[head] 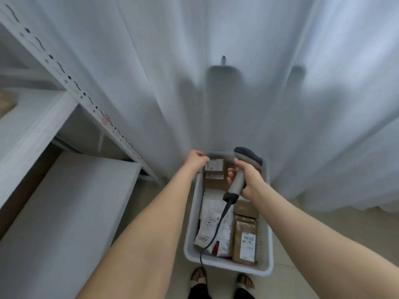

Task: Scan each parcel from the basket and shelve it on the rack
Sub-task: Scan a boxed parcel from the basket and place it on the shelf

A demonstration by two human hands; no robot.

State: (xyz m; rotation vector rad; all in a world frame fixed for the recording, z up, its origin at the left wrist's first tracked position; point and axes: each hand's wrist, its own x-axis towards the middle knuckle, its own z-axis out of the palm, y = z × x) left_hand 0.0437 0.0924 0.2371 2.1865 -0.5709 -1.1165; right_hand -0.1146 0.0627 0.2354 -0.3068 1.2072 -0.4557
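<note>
Through the head camera I look down on a white curtain (216,61) that fills most of the view and hangs in folds to a pale floor (323,234). On my left stands a white metal rack (71,98) with a slotted upright and flat shelves; something brownish sits at the far left edge of one shelf, too blurred to identify. Straight ahead on the floor, its far end against the foot of the curtain, is a grey plastic basket (226,267) holding the parcels. A white plastic mailer (207,212) lies flat in its near left half. A brown packet (244,240) with a white label lies beside it on the right. At the far end of the basket is a brown box (213,178) with white labels on it. A grey handheld scanner (239,175) hangs over the middle of the basket, its dark head pointing away from me. The right hand (248,180) holds the scanner with fingers and thumb wrapped tightly round the handle. The left hand (195,161) reaches to the far left corner of the basket, fingers curled in and pinching the top corner of the brown box. A dark cable (218,225) runs from the scanner's base across the mailer and over the near rim. Below the basket, two feet in sandals (199,277) are just visible.
</note>
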